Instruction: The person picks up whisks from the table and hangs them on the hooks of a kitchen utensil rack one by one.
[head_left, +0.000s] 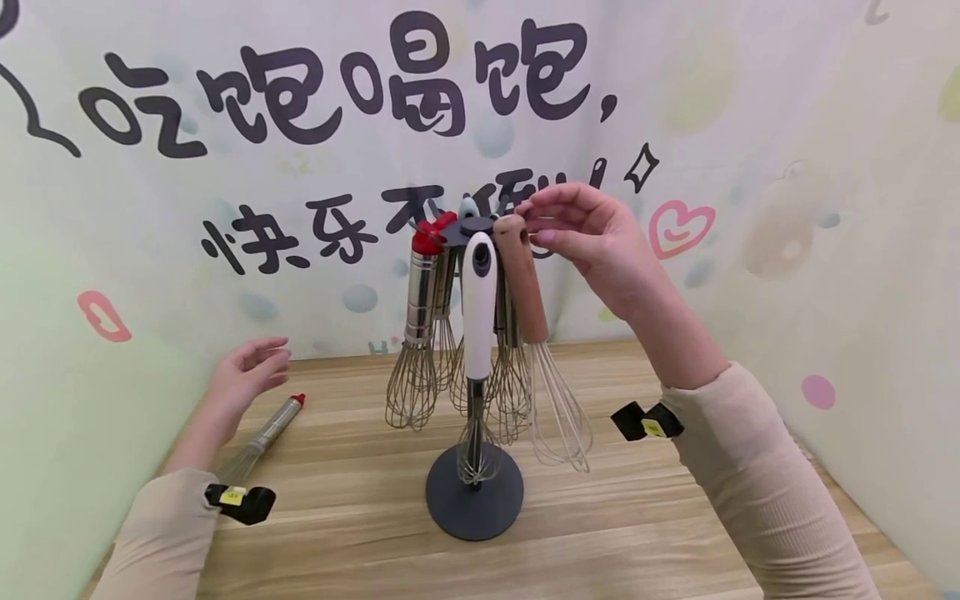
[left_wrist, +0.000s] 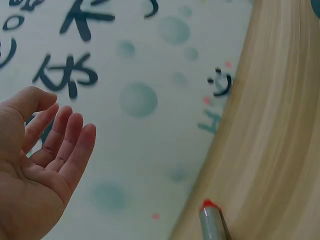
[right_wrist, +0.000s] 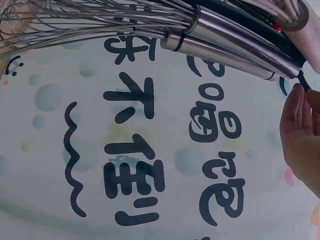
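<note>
My right hand (head_left: 592,237) is raised at the top of a dark whisk stand (head_left: 474,500), its thumb and fingers apart beside the end of a brown-handled whisk (head_left: 522,283). In the right wrist view, its fingertips come right at a dark hook above steel whisks (right_wrist: 245,42). A white-handled whisk (head_left: 478,308) hangs in front, and a steel whisk with a red top (head_left: 422,292) at the left. My left hand (head_left: 243,379) hovers with loosely bent fingers, holding nothing. Below it, another red-tipped steel whisk (head_left: 273,429) lies on the table.
The stand rises from a round base on a wood-grain table (head_left: 600,533). Behind is a pale printed backdrop (head_left: 337,317) with large dark writing, near the table's far edge. More wire whisks hang around the back of the stand.
</note>
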